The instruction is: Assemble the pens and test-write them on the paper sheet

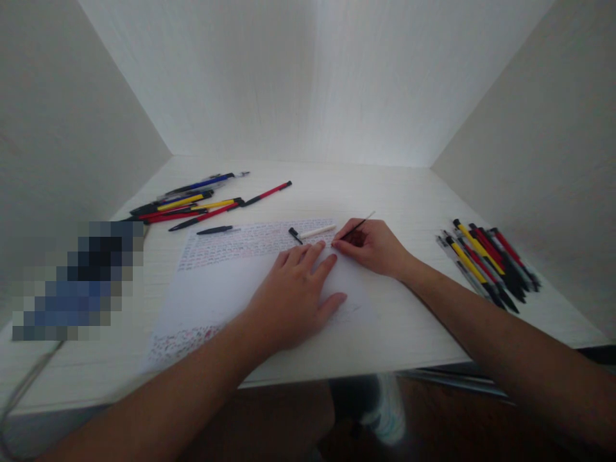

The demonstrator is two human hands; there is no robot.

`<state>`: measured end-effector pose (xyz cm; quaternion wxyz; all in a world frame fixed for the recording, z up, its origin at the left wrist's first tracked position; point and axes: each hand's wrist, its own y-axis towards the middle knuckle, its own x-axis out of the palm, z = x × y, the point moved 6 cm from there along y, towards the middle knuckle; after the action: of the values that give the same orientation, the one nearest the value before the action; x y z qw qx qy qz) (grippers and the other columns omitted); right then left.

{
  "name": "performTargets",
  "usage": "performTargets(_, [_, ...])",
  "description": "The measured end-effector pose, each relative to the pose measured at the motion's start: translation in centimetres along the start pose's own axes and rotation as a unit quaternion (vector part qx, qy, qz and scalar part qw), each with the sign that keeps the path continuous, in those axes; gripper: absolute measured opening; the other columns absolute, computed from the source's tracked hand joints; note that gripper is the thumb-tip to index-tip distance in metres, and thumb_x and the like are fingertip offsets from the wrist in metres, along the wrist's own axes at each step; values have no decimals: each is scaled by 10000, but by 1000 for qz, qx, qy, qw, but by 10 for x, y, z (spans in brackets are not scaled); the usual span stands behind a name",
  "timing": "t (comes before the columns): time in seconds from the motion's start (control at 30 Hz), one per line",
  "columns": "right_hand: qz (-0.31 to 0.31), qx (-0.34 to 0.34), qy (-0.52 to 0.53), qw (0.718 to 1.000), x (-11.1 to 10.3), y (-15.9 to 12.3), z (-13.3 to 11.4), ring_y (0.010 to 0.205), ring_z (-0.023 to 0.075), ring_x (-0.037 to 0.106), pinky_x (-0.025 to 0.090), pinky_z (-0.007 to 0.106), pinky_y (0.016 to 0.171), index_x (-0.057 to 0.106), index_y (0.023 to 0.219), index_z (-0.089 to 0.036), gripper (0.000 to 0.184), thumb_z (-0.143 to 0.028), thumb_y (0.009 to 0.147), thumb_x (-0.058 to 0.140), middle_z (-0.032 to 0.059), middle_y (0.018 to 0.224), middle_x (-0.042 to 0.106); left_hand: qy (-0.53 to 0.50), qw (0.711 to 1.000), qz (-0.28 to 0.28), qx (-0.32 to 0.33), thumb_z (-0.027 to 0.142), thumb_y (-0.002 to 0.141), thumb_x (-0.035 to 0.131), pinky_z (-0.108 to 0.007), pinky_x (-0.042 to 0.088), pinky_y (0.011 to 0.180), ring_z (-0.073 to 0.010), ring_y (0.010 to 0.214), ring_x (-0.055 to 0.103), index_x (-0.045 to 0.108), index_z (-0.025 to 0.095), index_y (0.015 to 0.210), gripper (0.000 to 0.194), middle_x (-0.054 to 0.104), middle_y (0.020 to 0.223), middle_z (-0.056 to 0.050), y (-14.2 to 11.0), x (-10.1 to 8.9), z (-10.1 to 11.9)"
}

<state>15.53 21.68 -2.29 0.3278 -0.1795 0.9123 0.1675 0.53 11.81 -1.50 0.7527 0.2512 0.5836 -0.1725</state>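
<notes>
My right hand pinches a thin pen refill, dark along its lower part and pale at its upper end. Its tip meets the sheet of paper near the end of a written line. Spread flat on that sheet, my left hand holds nothing. Just beyond its fingertips lie a white pen barrel and a small black pen part. A black pen grip rests on the paper's upper left edge. Rows of small handwriting fill the sheet's top, with denser coloured marks at the bottom left.
Several pens in red, yellow, blue and black lie at the back left. Another bunch of pens is at the right. A blurred-out object with a cable sits at the left. Pale walls surround the white table.
</notes>
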Motion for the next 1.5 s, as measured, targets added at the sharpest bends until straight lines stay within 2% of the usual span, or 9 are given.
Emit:
performTargets(0.33, [11,-1,5,1000,-1,-1,0,621,171,597,460,303,559,709,847,-204,174,-377,826,708,35,705,682,7,1000,-3,0,564,980,419,-546,308,1121,-363,1360,370,454,137,1453,638,359,1542,-174,0,0,0])
performTargets(0.73, [12,5,4,1000,-1,0,0,643,181,612,487,317,581,702,840,-209,176,-383,820,712,43,722,688,9,1000,5,4,559,986,401,-542,304,1121,-364,1364,361,450,131,1449,633,356,1542,-177,0,0,0])
performTargets(1.5, [25,-23,7,999,-3,-1,-5,628,157,594,454,275,577,706,823,-181,146,-326,803,712,28,695,681,19,1000,-5,3,524,984,422,-559,333,1101,-377,1338,380,467,125,1439,607,360,1539,-167,1,-1,1])
